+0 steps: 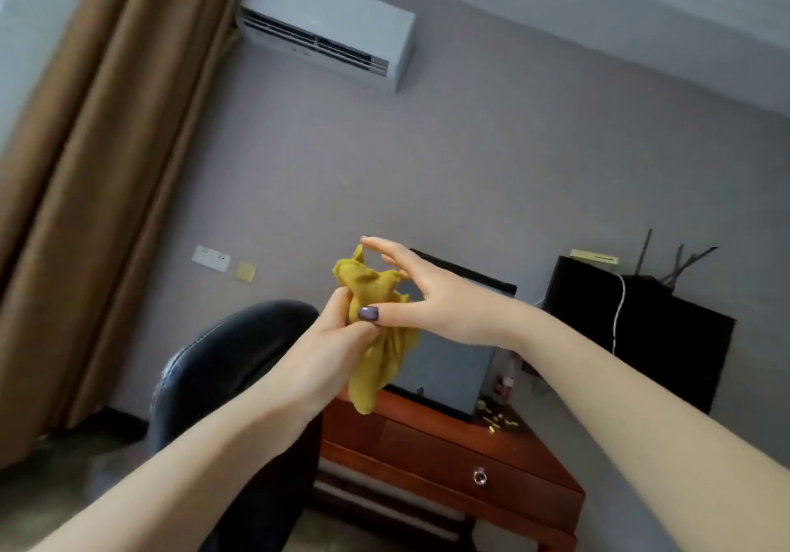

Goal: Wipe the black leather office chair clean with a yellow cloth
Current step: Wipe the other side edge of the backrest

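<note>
A crumpled yellow cloth (376, 355) hangs in the air at the middle of the view, held up in front of me. My left hand (329, 346) grips it from below with closed fingers. My right hand (423, 295) presses its thumb onto the cloth while its other fingers stretch out straight above the cloth's top corner. The black leather office chair (213, 372) stands below and to the left of my hands, its rounded backrest top showing behind my left forearm. Neither hand touches the chair.
A reddish wooden desk (449, 449) with a drawer knob stands below right, carrying a grey box (444, 372) and small yellow bits. A black device (641, 329) with a white cable sits at the right. Brown curtains (98, 175) hang at the left; an air conditioner (325, 25) is on the wall.
</note>
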